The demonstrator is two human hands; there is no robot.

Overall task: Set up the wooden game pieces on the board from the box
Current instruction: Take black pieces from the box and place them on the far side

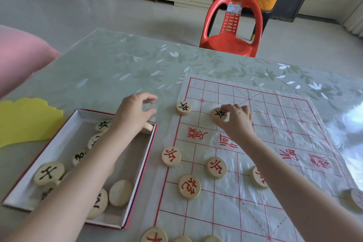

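A table (pixel 117 68) w/ a green leaf-print cover is seen filling most of the view, and a red chair (pixel 229 25) is set at its far side. The board (pixel 275 124), a thin clear sheet printed w/ a red grid, is laid on the table's right half. The box (pixel 135 173), red-edged & white inside, is placed just beside the board's left edge; several loose pieces (pixel 49 173) are held in it, some face down. A yellow sheet (pixel 25 120) is seen beyond the box's left side. The left hand (pixel 133 112) is held over the box's far right corner, fingers loosely curled, thumb & forefinger apart, nothing gripped. The right hand (pixel 237 122) is stretched over the board's far half, where a black-marked piece (pixel 218 115) is pinched betw. thumb & fingertips, on the grid. A 2nd black piece (pixel 183 107) is set on the board's left border line, in about the same row. In the near half, 4 red pieces (pixel 171 156) are laid flat, 1 partly hidden by the right forearm. More pieces are cut off at the bottom & right edges of the view.
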